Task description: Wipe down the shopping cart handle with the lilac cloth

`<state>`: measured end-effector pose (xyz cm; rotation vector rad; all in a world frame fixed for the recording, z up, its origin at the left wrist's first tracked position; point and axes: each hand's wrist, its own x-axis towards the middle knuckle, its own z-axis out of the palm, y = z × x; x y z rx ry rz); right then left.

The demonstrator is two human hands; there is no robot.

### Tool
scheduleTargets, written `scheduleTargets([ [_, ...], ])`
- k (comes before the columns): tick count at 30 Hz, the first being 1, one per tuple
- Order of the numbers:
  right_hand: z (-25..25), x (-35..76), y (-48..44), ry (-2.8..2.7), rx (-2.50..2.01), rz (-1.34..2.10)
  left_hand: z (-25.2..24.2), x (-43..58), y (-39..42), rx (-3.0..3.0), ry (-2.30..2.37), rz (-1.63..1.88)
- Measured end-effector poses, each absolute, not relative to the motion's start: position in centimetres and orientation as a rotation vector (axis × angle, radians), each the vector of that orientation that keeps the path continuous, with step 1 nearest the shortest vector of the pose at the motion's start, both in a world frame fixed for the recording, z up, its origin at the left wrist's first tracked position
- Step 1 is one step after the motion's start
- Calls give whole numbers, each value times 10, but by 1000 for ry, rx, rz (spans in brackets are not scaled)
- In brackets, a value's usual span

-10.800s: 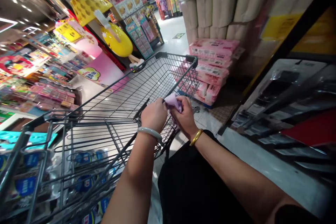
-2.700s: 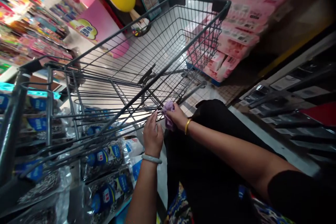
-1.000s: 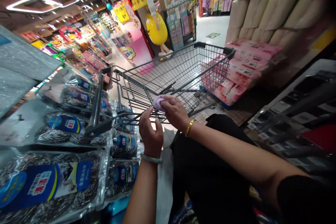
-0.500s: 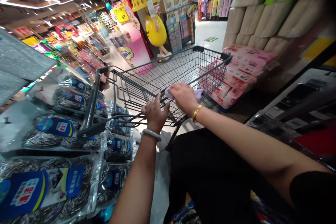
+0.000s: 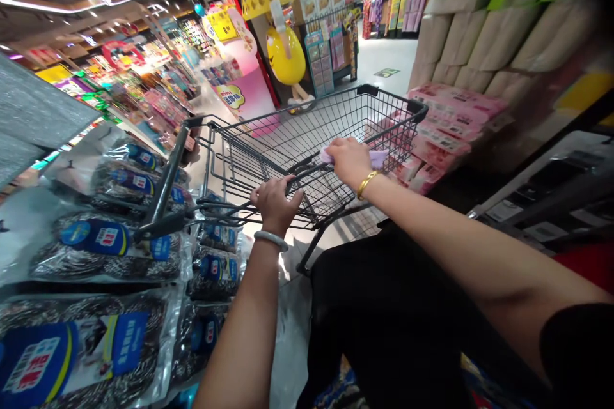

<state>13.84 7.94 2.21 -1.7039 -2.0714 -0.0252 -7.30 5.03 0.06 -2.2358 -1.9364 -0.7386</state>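
A black wire shopping cart (image 5: pixel 307 121) stands before me, tilted in view, its handle bar (image 5: pixel 167 172) at the left. My left hand (image 5: pixel 277 203), with a pale bangle at the wrist, has its fingers curled over the cart's near top rim. Farther right along the same rim, my right hand (image 5: pixel 350 161), with a gold bracelet, presses a light purple cloth (image 5: pixel 378 158) against the wire. The cloth sticks out on both sides of that hand. No goods show inside the basket.
Bagged goods with blue labels (image 5: pixel 103 236) lie stacked at the left. Pink packs (image 5: pixel 446 121) and beige paper rolls (image 5: pixel 499 38) are piled at the right. A yellow figure (image 5: pixel 285 54) and a pink display (image 5: pixel 249 96) stand beyond the cart.
My right hand has slid right and slightly up along the rim with the cloth. My left hand has shifted a little left and curls more over the rim.
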Motion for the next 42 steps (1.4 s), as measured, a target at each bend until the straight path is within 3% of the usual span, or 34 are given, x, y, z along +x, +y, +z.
scheduleTargets([
  [5, 21, 135, 70, -2279, -1530, -39, -4, -74, 49, -2223, -1929, -763],
  [14, 24, 214, 118, -2294, -1910, -45, -8, -72, 54, -2168, -1905, -895],
  [42, 15, 166, 94, -2351, -1863, -150, -7, -123, 104, -2141, -2020, -955],
])
